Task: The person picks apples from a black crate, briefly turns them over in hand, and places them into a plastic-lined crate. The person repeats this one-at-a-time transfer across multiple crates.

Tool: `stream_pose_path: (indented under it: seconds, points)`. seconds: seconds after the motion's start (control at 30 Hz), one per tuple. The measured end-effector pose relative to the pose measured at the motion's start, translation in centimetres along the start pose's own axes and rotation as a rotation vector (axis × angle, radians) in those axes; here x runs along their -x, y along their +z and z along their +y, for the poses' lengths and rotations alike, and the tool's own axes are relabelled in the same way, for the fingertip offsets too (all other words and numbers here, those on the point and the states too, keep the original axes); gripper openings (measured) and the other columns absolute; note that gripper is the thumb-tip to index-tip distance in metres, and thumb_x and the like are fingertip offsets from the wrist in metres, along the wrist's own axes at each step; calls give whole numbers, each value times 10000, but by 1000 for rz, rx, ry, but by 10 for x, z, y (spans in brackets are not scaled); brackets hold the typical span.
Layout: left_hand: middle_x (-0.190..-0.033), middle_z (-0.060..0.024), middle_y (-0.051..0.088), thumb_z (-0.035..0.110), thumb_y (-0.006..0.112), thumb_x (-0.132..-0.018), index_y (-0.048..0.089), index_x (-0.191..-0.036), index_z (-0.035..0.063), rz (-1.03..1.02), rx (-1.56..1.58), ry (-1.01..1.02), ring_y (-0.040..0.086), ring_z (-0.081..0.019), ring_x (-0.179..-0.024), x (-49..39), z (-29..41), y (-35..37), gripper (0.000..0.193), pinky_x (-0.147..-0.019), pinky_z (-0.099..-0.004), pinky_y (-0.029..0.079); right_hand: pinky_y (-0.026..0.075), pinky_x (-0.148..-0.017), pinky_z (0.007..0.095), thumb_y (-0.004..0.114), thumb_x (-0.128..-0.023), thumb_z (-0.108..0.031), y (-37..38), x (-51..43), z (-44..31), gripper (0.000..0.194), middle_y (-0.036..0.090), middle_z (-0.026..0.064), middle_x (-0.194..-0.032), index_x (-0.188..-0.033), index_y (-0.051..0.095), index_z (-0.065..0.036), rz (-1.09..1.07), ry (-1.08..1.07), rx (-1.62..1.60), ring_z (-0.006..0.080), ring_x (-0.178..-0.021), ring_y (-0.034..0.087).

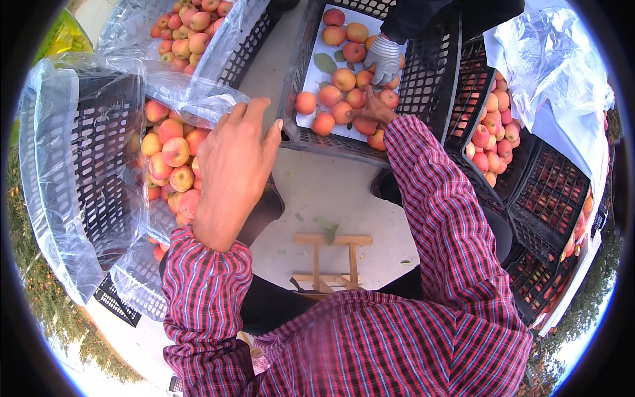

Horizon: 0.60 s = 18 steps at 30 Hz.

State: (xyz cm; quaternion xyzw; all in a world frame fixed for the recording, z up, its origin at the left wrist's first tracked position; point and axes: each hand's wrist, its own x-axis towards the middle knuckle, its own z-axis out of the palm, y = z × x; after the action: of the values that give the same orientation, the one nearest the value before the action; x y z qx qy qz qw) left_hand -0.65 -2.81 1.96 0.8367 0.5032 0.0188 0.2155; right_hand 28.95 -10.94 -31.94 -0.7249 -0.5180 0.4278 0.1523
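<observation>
My left hand [235, 166] hovers at the right side of the left crate [106, 164], its back towards me and its thumb apart from the fingers. Nothing shows between thumb and fingers; the palm is hidden. Beside it, red-yellow apples [173, 154] fill the plastic-lined crate. My right hand [377, 108] reaches into the black plastic crate [337, 145] ahead, thumb and fingers spread around an apple [355, 98]. Whether it grips that apple I cannot tell. More apples [342, 79] and green leaves [325, 63] lie on the crate's white liner.
Another person's gloved hand [384, 57] is among the same apples, close to mine. A lined crate of apples [191, 30] stands at the far left. Crates with apples [493, 134] are stacked at right under plastic film [550, 59]. A wooden stool [332, 258] is below me.
</observation>
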Motion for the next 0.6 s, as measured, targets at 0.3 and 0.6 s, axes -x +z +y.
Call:
stream_pose_path:
  seconds: [0.3,0.6]
  points:
    - [-1007,-137,644,235,620,-892,587,-1135,48,-20,-9,-33,633,-328,-921,-2,-1,2,308,-726,-444,499,478,-918,556,831,-618,-469,4,29,-58,1018,293,307,-1401,-1433,286,-195,-119,-49,634,488,-1242,395]
    - [-967,-141,637,246,615,-895,591,-1118,45,2,13,-28,628,-335,-902,-7,3,6,302,-722,-450,495,468,-948,540,779,-699,-464,0,7,-95,901,251,245,-1466,-1425,332,-173,-198,44,649,459,-1276,372]
